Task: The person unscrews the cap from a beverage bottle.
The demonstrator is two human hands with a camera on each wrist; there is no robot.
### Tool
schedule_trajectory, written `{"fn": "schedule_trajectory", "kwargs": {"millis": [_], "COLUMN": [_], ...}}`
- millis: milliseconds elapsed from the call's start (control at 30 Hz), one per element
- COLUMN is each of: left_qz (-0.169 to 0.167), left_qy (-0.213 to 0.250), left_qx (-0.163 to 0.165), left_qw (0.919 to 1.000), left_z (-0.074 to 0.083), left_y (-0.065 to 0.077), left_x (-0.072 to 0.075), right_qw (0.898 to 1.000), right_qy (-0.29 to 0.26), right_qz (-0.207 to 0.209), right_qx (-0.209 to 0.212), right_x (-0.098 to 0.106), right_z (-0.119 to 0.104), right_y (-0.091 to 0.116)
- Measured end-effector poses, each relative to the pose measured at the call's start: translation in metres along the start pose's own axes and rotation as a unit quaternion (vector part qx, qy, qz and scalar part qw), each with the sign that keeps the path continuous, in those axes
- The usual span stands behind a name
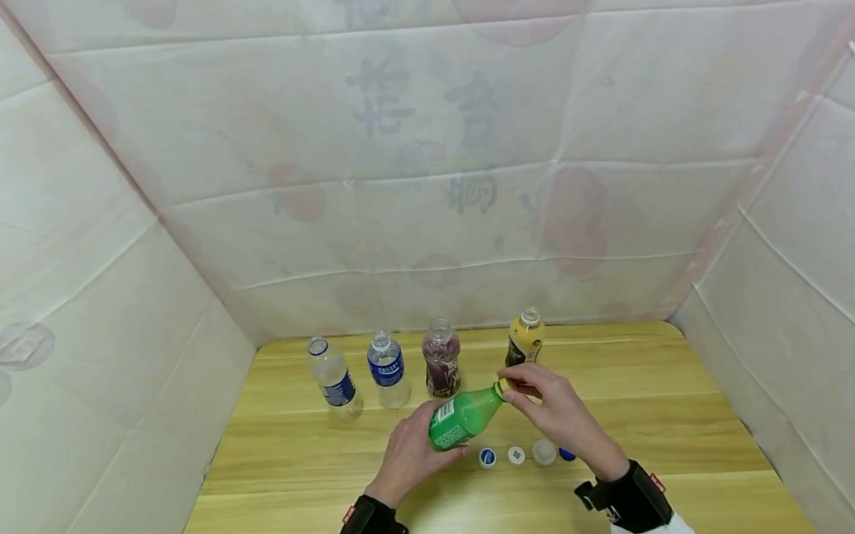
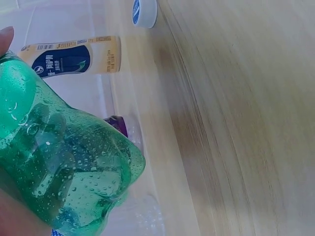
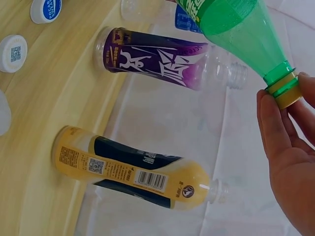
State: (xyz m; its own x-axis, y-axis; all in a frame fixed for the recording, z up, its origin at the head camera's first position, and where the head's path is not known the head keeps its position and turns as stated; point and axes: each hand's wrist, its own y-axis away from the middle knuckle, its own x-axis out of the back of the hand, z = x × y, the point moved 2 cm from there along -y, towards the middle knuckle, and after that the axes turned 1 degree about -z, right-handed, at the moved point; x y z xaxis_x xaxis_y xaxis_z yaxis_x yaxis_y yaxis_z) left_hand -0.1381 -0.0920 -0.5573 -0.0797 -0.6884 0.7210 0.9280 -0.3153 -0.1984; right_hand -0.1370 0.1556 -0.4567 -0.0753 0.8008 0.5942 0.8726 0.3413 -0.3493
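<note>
A green plastic bottle [image 1: 468,417] is tilted above the table, its neck pointing up to the right. My left hand [image 1: 413,454] grips it round the lower body. In the left wrist view droplets cling inside the see-through green bottle [image 2: 74,162]. At the neck, the fingers and thumb of my right hand [image 1: 557,411] pinch the yellow cap [image 1: 506,385]. The right wrist view shows that cap [image 3: 288,96] on the bottle's mouth, with my right hand [image 3: 290,147] around it.
Uncapped bottles stand along the back: two clear ones with blue labels [image 1: 339,389] [image 1: 387,371], a purple-labelled one [image 1: 442,365] and a yellow one [image 1: 525,339]. Several loose caps [image 1: 488,458] lie in a row near my hands. Fabric walls [image 1: 409,219] enclose the wooden table [image 1: 278,476].
</note>
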Motion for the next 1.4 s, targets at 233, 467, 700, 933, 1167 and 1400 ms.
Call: {"fn": "schedule_trajectory", "kwargs": {"millis": [233,467,700,933,1167,1400], "left_qz": [-0.007,-0.018,-0.013,-0.014,-0.011,0.0], "left_qy": [0.007,0.014,0.013,0.008,0.008,0.047], "left_qx": [0.006,0.014,0.005,0.008,0.011,0.035], "left_qw": [0.9999,0.9996,0.9998,0.9998,0.9998,0.9983], "left_z": [-0.001,-0.002,-0.003,-0.004,-0.006,-0.014], "left_y": [0.0,0.002,0.003,0.004,0.004,0.007], "left_x": [-0.001,0.001,0.002,0.002,0.001,0.008], "right_qw": [0.999,0.999,0.991,0.992,0.992,0.986], "right_qy": [-0.032,-0.039,0.116,0.112,0.092,0.089], "right_qz": [-0.025,-0.027,0.058,0.058,0.051,0.086], "right_qx": [0.009,0.009,0.014,0.025,0.07,0.11], "right_x": [0.002,-0.001,-0.005,-0.005,-0.003,-0.004], "right_z": [0.001,0.0,0.0,-0.001,0.0,0.005], "right_y": [0.001,0.0,-0.001,0.0,0.001,0.002]}}
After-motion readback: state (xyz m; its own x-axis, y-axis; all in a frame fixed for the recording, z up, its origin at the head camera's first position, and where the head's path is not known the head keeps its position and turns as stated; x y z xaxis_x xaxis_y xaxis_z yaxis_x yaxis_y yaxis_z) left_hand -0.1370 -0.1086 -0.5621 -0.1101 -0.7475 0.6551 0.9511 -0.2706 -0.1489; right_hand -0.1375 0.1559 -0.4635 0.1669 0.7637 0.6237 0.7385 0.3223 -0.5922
